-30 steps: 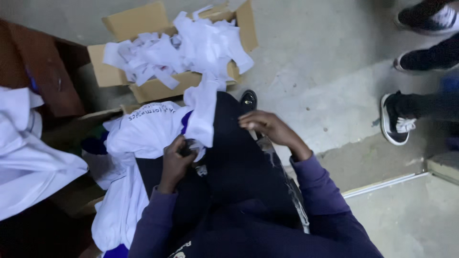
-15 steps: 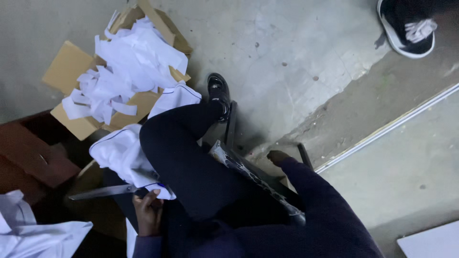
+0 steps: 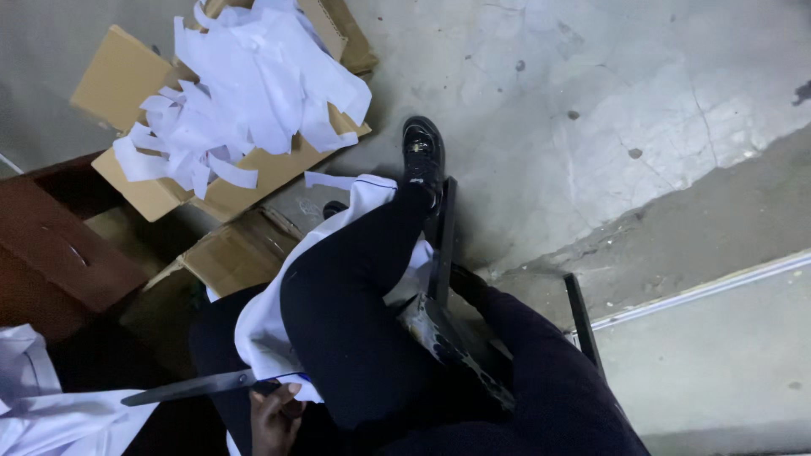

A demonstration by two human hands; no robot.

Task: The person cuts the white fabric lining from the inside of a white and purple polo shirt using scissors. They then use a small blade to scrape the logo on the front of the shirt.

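Above a cracked grey concrete floor (image 3: 591,101), left hand (image 3: 272,418) fingers grip scissors (image 3: 190,388); right hand fingers hidden, state untellable.

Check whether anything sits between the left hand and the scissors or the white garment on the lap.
Nothing visible does. The left hand grips the scissors at the handle, blades pointing left, right at the white garment's lower edge. The right hand is hidden.

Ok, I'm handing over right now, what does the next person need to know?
Left hand: grips the scissors, blades pointing left, beside the white cloth draped over the lap.
Right hand: hidden; only the dark sleeve shows, reaching down by the stool frame.
Done: white strips heaped on the open carton.
Left: cloth on the lap looks uncut; more white cloth lies bottom left.
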